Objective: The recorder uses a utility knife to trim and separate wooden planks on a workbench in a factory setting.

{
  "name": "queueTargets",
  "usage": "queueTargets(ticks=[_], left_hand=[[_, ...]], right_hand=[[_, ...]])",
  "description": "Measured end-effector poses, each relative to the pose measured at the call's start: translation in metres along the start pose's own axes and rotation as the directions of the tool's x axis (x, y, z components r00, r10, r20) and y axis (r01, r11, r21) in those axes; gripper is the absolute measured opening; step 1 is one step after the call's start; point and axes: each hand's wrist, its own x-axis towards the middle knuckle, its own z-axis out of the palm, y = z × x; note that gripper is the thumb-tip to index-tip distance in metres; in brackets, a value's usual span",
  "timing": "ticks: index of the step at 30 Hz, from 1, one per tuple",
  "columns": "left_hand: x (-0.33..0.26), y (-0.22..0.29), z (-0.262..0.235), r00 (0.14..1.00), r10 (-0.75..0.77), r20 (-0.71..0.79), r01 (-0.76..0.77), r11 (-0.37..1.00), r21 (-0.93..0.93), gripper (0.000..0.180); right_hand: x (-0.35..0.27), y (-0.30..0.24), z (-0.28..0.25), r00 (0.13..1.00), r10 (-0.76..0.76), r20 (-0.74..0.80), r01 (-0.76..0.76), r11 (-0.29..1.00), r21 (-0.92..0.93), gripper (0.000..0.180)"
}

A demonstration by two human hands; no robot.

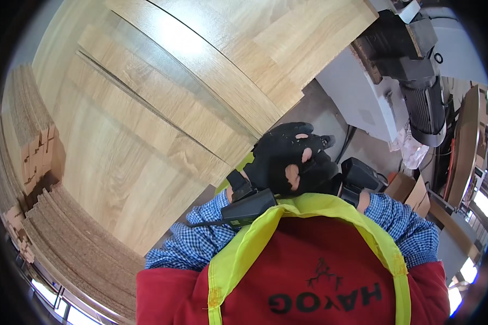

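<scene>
My two hands meet in front of my chest, both in worn black gloves with holes that bare the skin. My left hand (276, 154) lies uppermost, its fingers bent and pressed together toward the right. Whatever those fingers hold, if anything, is hidden. Close against it is my right hand (326, 172), its fingers mostly covered or lost in the dark glove. A black device (249, 208) is strapped at my left wrist, and another black device (360, 176) at my right. Just beyond my left hand are the edges of wood-patterned boards (162, 157), which neither hand visibly grips.
Stacked boards (81, 238) with rough chipboard edges stand at the left. A light-coloured machine body (358, 97) with a dark finned motor (425, 105) is at the right. Clear plastic (415, 149) hangs below the motor. Brown panels (463, 146) lean farther right.
</scene>
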Motion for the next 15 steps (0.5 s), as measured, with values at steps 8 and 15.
queueTargets(ticks=[8,15], left_hand=[[-0.002,-0.01,0.011,0.995,0.075,-0.065,-0.075,0.997,0.009,0.035],[-0.011,-0.016,0.015,0.991,0.094,-0.095,-0.096,0.995,-0.025,0.037]], right_hand=[[0.007,0.017,-0.016,0.965,0.006,0.262,-0.092,0.943,0.319,0.013],[-0.003,0.008,0.014,0.999,-0.027,-0.018,0.026,0.998,-0.049,0.013]])
